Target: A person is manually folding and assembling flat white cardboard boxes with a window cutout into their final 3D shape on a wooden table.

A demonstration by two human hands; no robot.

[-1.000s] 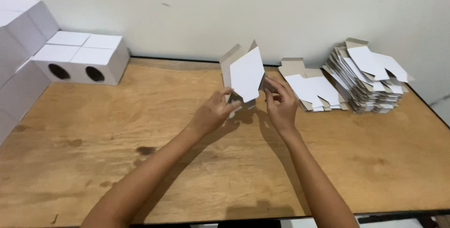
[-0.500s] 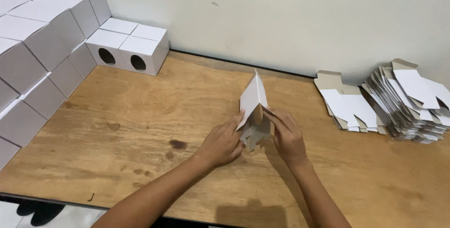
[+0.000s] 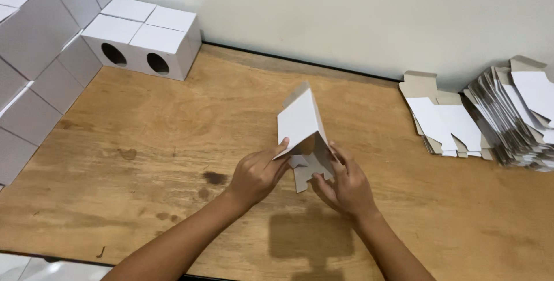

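Holding a half-folded white carton [image 3: 303, 131] between them, both hands work above the middle of the wooden table [image 3: 173, 136] in the head view. The left hand [image 3: 254, 176] is closed on the carton's lower left edge, its thumb pressed up against the white panel and its other fingers curled beneath. The right hand [image 3: 346, 185] grips the lower right side, fingers bent around the small grey-brown flaps [image 3: 304, 171] that hang down at the bottom end. The carton stands tilted, its upper end leaning away from the person and one narrow flap showing its brown inner face at the top. A dark shadow of the hands falls on the table just below them, and a few dark stains mark the wood to the left of the left hand. At the right edge of the table, well apart from the hands, lies a short stack of flat carton blanks [image 3: 444, 122], and just beside it a taller, fanned pile of blanks [image 3: 516, 116] leans against the wall. In the far left corner two finished white boxes [image 3: 144, 41] with round holes in their fronts sit side by side against the wall, and a bigger bank of stacked white boxes [image 3: 34, 56] fills the left edge of the view. Behind the table rises a plain pale wall [image 3: 346, 9].
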